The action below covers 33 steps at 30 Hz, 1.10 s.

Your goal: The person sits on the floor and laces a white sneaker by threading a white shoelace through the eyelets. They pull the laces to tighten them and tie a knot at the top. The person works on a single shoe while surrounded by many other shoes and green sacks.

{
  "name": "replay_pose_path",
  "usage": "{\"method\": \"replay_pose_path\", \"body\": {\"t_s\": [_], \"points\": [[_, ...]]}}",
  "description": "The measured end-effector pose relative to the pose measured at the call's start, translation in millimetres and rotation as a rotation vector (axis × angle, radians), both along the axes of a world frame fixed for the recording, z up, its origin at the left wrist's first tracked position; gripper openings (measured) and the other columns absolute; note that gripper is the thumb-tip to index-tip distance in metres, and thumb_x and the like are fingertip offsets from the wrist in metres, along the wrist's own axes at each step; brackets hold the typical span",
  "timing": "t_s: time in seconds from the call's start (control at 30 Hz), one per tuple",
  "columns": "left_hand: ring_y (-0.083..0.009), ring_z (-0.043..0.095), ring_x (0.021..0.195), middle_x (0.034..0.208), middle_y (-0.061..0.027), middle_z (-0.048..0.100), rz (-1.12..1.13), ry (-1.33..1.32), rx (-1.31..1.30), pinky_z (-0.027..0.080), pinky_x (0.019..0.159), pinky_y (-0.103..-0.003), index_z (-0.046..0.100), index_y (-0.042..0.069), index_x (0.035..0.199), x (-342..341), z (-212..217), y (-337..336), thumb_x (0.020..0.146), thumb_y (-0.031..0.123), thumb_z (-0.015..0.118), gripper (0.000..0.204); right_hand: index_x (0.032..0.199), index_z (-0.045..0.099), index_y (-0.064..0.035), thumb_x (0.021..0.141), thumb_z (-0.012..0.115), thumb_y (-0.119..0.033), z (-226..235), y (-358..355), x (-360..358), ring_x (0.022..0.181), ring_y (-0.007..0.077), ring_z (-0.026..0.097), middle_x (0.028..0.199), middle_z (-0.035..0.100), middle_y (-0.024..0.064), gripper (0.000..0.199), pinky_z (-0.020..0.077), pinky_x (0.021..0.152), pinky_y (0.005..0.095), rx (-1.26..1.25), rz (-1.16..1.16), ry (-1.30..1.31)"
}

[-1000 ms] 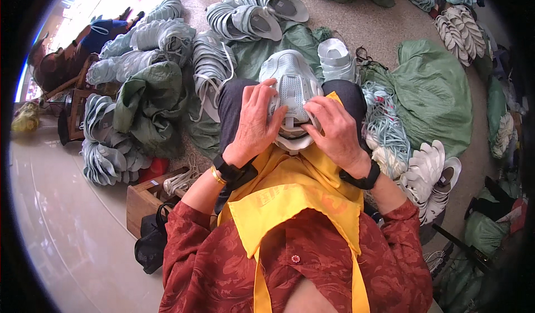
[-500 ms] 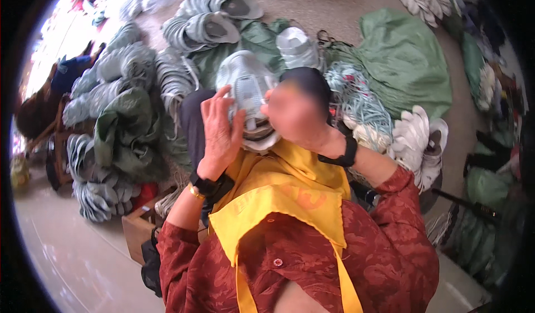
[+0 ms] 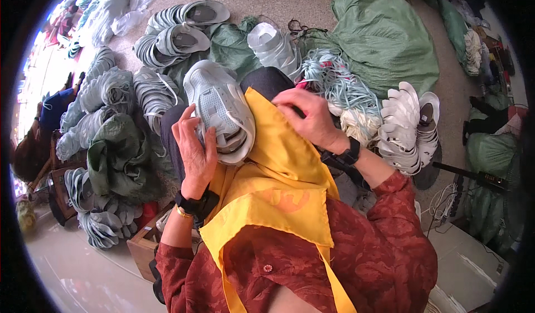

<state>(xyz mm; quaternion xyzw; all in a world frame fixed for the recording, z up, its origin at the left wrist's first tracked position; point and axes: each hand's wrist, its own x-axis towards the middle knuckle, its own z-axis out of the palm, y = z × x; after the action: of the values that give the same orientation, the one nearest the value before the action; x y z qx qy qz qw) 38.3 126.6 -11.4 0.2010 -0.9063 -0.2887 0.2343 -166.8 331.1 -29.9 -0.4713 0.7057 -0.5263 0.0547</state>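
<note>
A pale grey-blue sneaker upper (image 3: 218, 104) with mesh panels lies on my lap, toe pointing away. My left hand (image 3: 194, 148) grips its near left side, thumb over the opening and fingers along the edge. To the right of it, apart from the upper, my right hand (image 3: 312, 118) has its fingers curled together at the edge of the yellow apron (image 3: 278, 140). What those fingers hold, if anything, is hidden. Just beyond that hand is a tangled bundle of light-blue laces (image 3: 340, 76), with cream laces (image 3: 359, 124) beside it.
Nested stacks of grey uppers (image 3: 173, 42) stand ahead on the left, and white ones (image 3: 398, 129) on the right. A large green sack (image 3: 384, 40) spreads at the far right. A wooden box (image 3: 146, 251) sits by my left elbow. A dark green cloth (image 3: 123, 154) lies at left.
My right hand has come away from the sneaker upper and is now near the laces. The upper, still in my left hand, sits further left in the picture; the whole view has shifted.
</note>
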Motion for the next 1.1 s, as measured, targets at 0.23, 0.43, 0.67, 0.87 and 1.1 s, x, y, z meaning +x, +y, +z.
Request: {"method": "replay_pose_path", "body": {"t_s": [0.23, 0.43, 0.67, 0.87, 1.1], "points": [[-0.0279, 0.048, 0.106, 0.138, -0.0178, 0.056, 0.028, 0.003, 0.048, 0.04, 0.094, -0.039, 0.049, 0.002, 0.114, -7.4, 0.1, -7.4, 0.094, 0.014, 0.063, 0.027, 0.109, 0.073, -0.001, 0.094, 0.067, -0.005, -125.2, 53.0, -77.6, 0.085, 0.0134, 0.074, 0.096, 0.077, 0.0061, 0.016, 0.057, 0.074, 0.0261, 0.348, -0.306, -0.312], [-0.0236, 0.046, 0.095, 0.129, -0.0169, 0.056, 0.096, 0.034, 0.191, 0.04, 0.086, -0.035, 0.047, 0.001, 0.109, -13.0, -6.5, -11.9, 0.088, 0.009, 0.064, 0.029, 0.109, 0.073, -0.0016, 0.088, 0.07, -0.01, -227.9, 63.2, -156.8, 0.077, 0.0169, 0.076, 0.096, 0.077, 0.0082, 0.022, 0.0591, 0.067, 0.0302, 0.426, -0.493, -0.26], [-0.0185, 0.044, 0.1, 0.133, -0.0203, 0.051, 0.057, 0.073, 0.231, 0.037, 0.096, -0.036, 0.039, 0.005, 0.11, -14.0, -15.8, -17.0, 0.095, 0.018, 0.06, 0.028, 0.11, 0.072, -0.0031, 0.084, 0.068, -0.004, -280.1, 46.4, -221.3, 0.08, 0.028, 0.076, 0.1, 0.076, 0.0151, 0.026, 0.0586, 0.076, 0.0387, 0.567, -0.538, 0.022], [-0.0214, 0.044, 0.105, 0.129, -0.0223, 0.05, 0.087, 0.048, 0.186, 0.035, 0.099, -0.039, 0.037, 0.004, 0.108, -15.5, -14.6, -15.3, 0.094, 0.017, 0.057, 0.027, 0.092, 0.07, -0.0002, 0.084, 0.069, -0.003, -286.9, 38.3, -227.6, 0.081, 0.0362, 0.072, 0.085, 0.073, 0.0182, 0.009, 0.0554, 0.073, 0.0442, 0.663, -0.519, 0.082], [-0.026, 0.048, 0.102, 0.129, -0.0229, 0.054, 0.106, 0.109, 0.21, 0.038, 0.095, -0.04, 0.04, 0.004, 0.107, -14.9, -22.0, -15.8, 0.087, 0.012, 0.06, 0.029, 0.085, 0.067, 0.0001, 0.086, 0.068, -0.005, -269.5, 55.4, -224.3, 0.065, 0.0297, 0.07, 0.076, 0.071, 0.0149, 0.005, 0.0554, 0.064, 0.041, 0.559, -0.439, -0.017]]}}
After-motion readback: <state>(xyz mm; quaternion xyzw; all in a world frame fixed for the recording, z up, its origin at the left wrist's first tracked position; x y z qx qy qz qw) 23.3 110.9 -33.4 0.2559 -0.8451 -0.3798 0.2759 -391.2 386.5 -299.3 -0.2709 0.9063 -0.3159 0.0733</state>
